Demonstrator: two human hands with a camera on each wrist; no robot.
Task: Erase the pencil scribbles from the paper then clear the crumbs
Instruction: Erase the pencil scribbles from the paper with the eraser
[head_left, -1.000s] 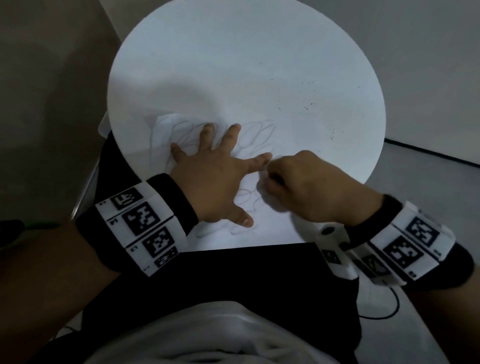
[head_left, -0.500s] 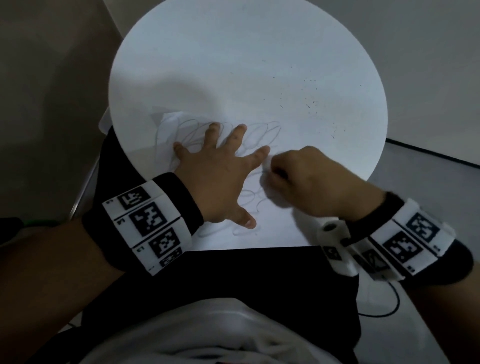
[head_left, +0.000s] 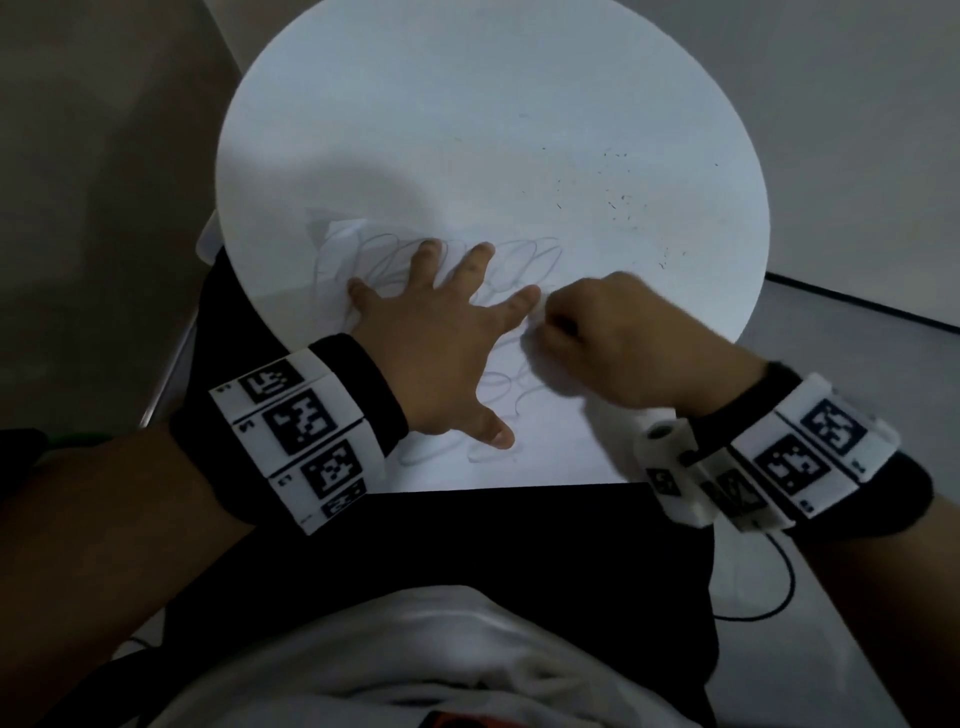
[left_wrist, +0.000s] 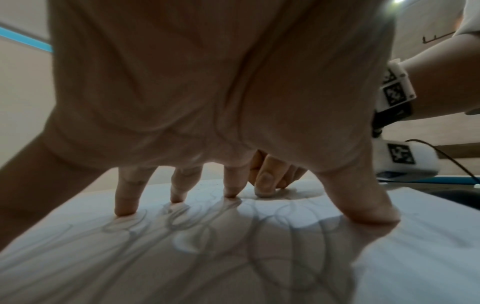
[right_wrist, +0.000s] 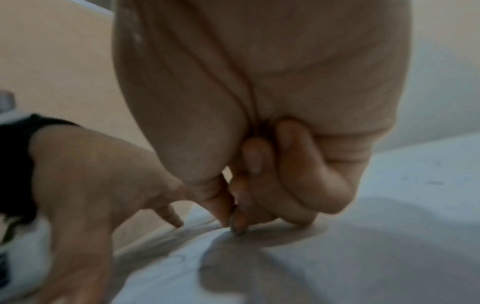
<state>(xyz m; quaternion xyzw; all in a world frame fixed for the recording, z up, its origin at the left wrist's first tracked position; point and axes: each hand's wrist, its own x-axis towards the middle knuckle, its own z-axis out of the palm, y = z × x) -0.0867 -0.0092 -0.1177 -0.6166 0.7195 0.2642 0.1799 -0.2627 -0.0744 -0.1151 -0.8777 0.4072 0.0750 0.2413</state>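
On the near edge of the round white tabletop (head_left: 467, 104) lies the paper (head_left: 545, 447), looped with pencil scribbles (head_left: 524, 260). The left hand (head_left: 441, 353) presses it flat with fingers spread. The right hand (head_left: 618, 343), fingers curled, pinches something too small to identify against the sheet. Dark crumbs (head_left: 618, 208) speckle the far-right tabletop.

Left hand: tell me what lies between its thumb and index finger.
Bare paper crossed by pencil scribbles, nothing else; the head view and left wrist view both show it.
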